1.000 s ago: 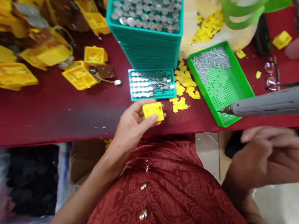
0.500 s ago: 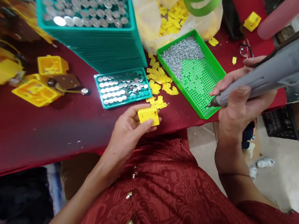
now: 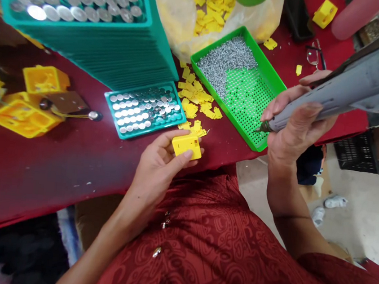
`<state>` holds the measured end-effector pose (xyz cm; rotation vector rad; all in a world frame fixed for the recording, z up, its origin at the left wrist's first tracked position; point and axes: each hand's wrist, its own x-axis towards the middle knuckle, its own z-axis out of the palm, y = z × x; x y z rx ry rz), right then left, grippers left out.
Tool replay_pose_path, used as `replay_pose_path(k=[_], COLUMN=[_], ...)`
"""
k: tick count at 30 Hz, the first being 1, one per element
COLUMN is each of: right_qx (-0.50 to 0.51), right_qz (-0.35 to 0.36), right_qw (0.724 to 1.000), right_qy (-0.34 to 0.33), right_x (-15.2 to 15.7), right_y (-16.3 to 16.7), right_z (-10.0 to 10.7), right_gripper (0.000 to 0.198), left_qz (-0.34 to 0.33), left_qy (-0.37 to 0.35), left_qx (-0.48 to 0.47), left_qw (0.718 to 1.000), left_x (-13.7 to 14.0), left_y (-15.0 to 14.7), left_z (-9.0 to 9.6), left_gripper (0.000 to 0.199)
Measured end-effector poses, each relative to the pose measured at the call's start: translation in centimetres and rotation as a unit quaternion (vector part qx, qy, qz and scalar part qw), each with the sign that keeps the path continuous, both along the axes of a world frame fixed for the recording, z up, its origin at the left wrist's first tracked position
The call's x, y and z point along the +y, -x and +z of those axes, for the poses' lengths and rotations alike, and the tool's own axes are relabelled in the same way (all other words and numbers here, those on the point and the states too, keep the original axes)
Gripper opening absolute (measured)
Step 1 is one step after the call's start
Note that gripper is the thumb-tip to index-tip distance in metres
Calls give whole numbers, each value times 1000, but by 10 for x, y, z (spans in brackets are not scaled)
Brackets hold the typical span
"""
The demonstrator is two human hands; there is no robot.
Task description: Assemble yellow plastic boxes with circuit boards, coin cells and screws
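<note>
A small yellow plastic case [image 3: 183, 145] is gripped between the thumb and fingers of my left hand [image 3: 160, 162], just above the table's front edge. My right hand [image 3: 294, 126] is wrapped round a grey electric screwdriver [image 3: 345, 81]. Its bit points down and left over the near right end of a green perforated tray [image 3: 244, 136]. Silver screws [image 3: 223, 59] are heaped at the tray's far left. Loose yellow plastic covers [image 3: 196, 97] lie between this tray and a small teal tray [image 3: 145, 110] of button cells in rows.
A tall stack of teal trays [image 3: 94, 50] stands at the back left, button cells on top. Behind the green tray sits a plastic bag [image 3: 175, 18] of yellow pieces. Opened yellow cases [image 3: 26, 113] with wires lie left; glasses [image 3: 313, 55] lie at the back right.
The tabletop items at the left have shifted leftward in view. My right hand and the screwdriver have moved slightly left and down over the green tray. Both grips are the same.
</note>
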<state>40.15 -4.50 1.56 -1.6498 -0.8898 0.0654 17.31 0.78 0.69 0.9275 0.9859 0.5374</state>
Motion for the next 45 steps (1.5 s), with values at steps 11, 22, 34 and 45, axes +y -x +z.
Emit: replay_pose_path(k=[11,22,34,45], right_qx=[8,-43,-46,-91], right_qz=[41,-28,4,-18], right_qw=[993,998,991,993], right_qy=[-115,-41,-122,-67], right_x=[6,-16,-12,-13], right_y=[0,-15,-15,-12], right_z=[-3,-13,-15,-17], right_gripper=[69,70,59,60], left_qz=[-3,18,24,7], left_qy=[-9,12,11,8], left_qx=[11,18,24,24], left_qw=[1000,1000,999,1000], left_x=[0,0,-3,-2], left_y=[2,1,-2,0], left_z=[-3,-1,-1,1], left_gripper=[53,55,53,52])
